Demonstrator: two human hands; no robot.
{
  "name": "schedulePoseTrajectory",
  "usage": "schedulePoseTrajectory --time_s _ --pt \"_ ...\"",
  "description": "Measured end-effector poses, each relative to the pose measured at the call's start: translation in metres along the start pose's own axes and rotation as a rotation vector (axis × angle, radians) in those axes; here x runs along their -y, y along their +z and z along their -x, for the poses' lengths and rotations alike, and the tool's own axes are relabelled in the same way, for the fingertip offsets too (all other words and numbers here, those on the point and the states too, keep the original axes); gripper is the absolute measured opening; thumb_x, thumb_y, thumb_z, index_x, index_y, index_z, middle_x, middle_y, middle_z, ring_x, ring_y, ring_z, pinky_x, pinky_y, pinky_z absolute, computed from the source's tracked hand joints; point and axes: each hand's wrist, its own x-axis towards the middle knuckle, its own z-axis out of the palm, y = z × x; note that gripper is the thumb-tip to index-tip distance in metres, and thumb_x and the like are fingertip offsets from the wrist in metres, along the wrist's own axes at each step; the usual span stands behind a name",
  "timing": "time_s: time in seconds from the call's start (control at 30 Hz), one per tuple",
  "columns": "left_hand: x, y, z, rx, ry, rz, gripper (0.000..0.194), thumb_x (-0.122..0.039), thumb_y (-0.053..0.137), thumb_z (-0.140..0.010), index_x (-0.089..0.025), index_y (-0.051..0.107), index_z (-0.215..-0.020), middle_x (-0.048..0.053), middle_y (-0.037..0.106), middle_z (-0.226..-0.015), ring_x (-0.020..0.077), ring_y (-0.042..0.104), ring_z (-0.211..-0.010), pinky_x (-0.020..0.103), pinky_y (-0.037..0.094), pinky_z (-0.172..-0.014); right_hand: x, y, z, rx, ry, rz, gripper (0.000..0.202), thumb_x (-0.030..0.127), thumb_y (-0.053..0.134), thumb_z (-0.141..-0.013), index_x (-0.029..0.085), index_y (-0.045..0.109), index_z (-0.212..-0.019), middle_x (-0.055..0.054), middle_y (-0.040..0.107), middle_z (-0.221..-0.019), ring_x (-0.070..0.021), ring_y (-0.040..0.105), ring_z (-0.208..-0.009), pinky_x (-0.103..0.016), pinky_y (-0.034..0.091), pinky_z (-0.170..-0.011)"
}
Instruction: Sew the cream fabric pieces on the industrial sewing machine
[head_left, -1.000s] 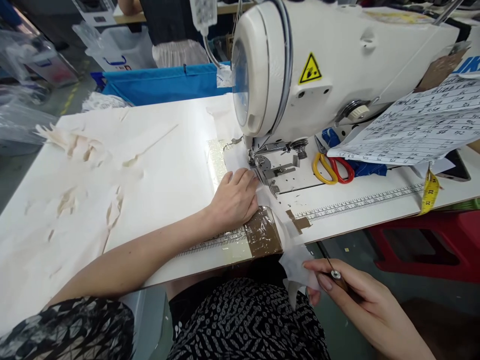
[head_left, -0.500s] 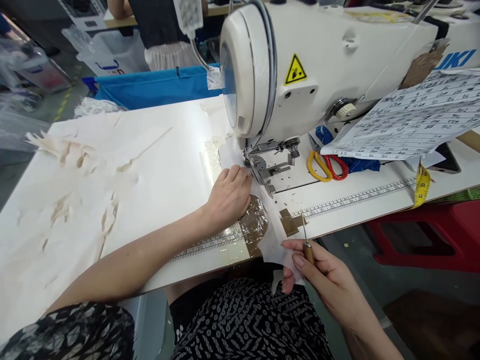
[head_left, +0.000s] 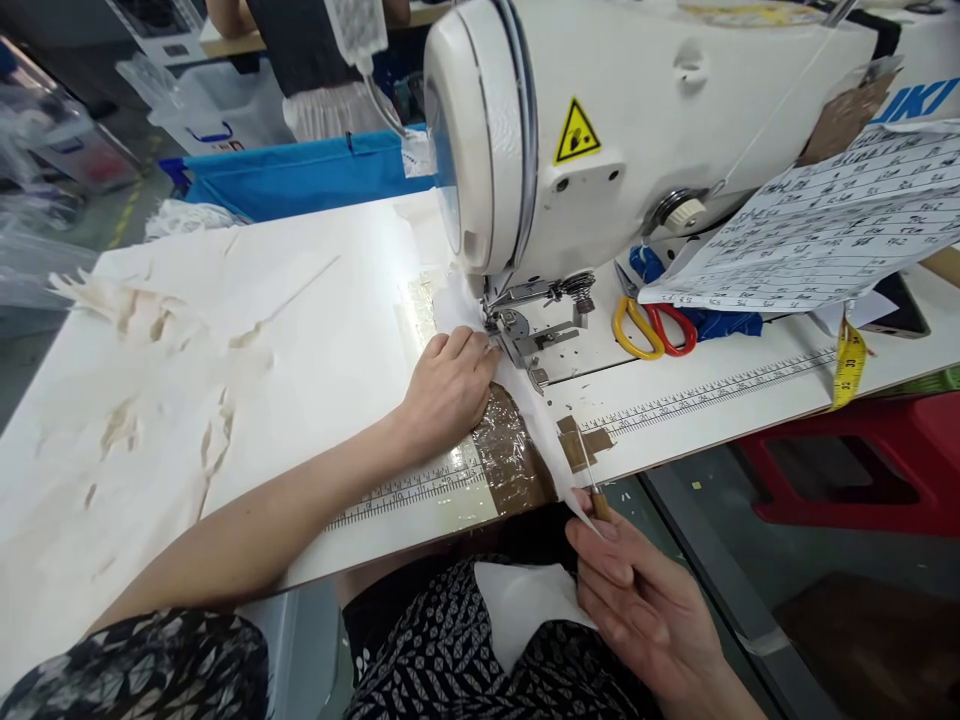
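A white fabric strip (head_left: 545, 430) runs from under the sewing machine's presser foot (head_left: 514, 335) over the table's front edge. My left hand (head_left: 448, 390) has its fingers curled down on the fabric, just left of the foot. Beyond the edge, my right hand (head_left: 637, 590) pinches the strip's near end. That same hand also holds an awl (head_left: 598, 500), its wooden handle between the fingers and its thin metal point up. More white fabric (head_left: 529, 605) lies over my lap; whether it joins the strip I cannot tell.
Scissors (head_left: 637, 328) with yellow and red handles lie right of the foot, beside a written sheet (head_left: 810, 230) and a tape measure (head_left: 849, 365). Pale fabric pieces (head_left: 127, 420) cover the table's left. A red stool (head_left: 862, 470) stands at right. Behind the table sits another person (head_left: 307, 55).
My right hand has moved slightly down and turned, drawing the strip straighter and tauter. Some white fabric now lies spread on my lap. My left hand stays near the foot.
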Motion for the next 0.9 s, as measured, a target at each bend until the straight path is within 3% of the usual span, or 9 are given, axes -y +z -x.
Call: schedulePoseTrajectory --time_s 0.17,0.27,0.37,0.47,0.7,0.9 --pt "0.001 -0.004 -0.004 0.024 -0.015 -0.015 0.043 -0.013 0.027 -0.1 -0.01 0.059 -0.128 0.015 0.058 -0.127 0.0284 0.047 -0.116 0.041 0.043 -0.092 -0.023 -0.008 -0.004 -0.046 0.046 0.159 0.032 0.045 0.076 -0.081 0.021 0.065 -0.099 0.003 0.061 -0.069 -0.011 0.059 -0.049 -0.025 0.055 -0.055" --pt "-0.003 -0.005 -0.004 0.042 -0.04 0.049 0.041 -0.015 0.029 -0.099 -0.009 0.06 -0.126 0.016 0.058 -0.125 0.0291 0.047 -0.115 0.041 0.045 -0.09 -0.024 -0.013 0.001 -0.117 -0.158 0.398 0.034 0.053 0.072 -0.084 0.021 0.063 -0.092 0.001 0.063 -0.068 -0.0145 0.063 -0.053 -0.026 0.055 -0.057" --pt "-0.006 -0.002 -0.003 0.044 -0.052 0.097 0.039 -0.016 0.034 -0.097 -0.008 0.057 -0.127 0.017 0.056 -0.127 0.0296 0.047 -0.114 0.042 0.047 -0.091 -0.014 -0.02 0.01 -0.248 -0.388 0.688 0.03 0.051 0.063 -0.092 0.021 0.062 -0.09 -0.001 0.064 -0.071 -0.0142 0.063 -0.058 -0.024 0.055 -0.06" --pt "-0.007 0.002 0.0 0.045 -0.041 0.14 0.04 -0.017 0.036 -0.096 -0.004 0.054 -0.129 0.018 0.053 -0.128 0.0283 0.047 -0.112 0.041 0.048 -0.095 -0.005 -0.027 0.018 -0.322 -0.476 0.905 0.025 0.045 0.056 -0.098 0.021 0.063 -0.096 -0.002 0.066 -0.077 -0.0143 0.065 -0.065 -0.023 0.054 -0.066" --pt "-0.003 0.006 -0.002 0.015 -0.012 0.186 0.037 -0.016 0.036 -0.095 -0.004 0.056 -0.122 0.018 0.053 -0.127 0.0286 0.048 -0.112 0.043 0.049 -0.096 -0.008 -0.047 0.012 -0.093 -0.523 1.091 0.018 0.032 0.047 -0.103 0.024 0.062 -0.108 -0.002 0.068 -0.085 -0.0119 0.068 -0.071 -0.018 0.055 -0.067" --pt "0.006 0.015 -0.008 -0.027 -0.03 0.177 0.039 -0.018 0.036 -0.094 -0.003 0.058 -0.123 0.019 0.055 -0.126 0.0297 0.051 -0.111 0.044 0.049 -0.094 -0.008 -0.046 0.003 -0.085 -0.558 1.129 0.019 0.03 0.045 -0.104 0.022 0.062 -0.108 -0.002 0.068 -0.084 -0.0116 0.067 -0.067 -0.019 0.055 -0.065"
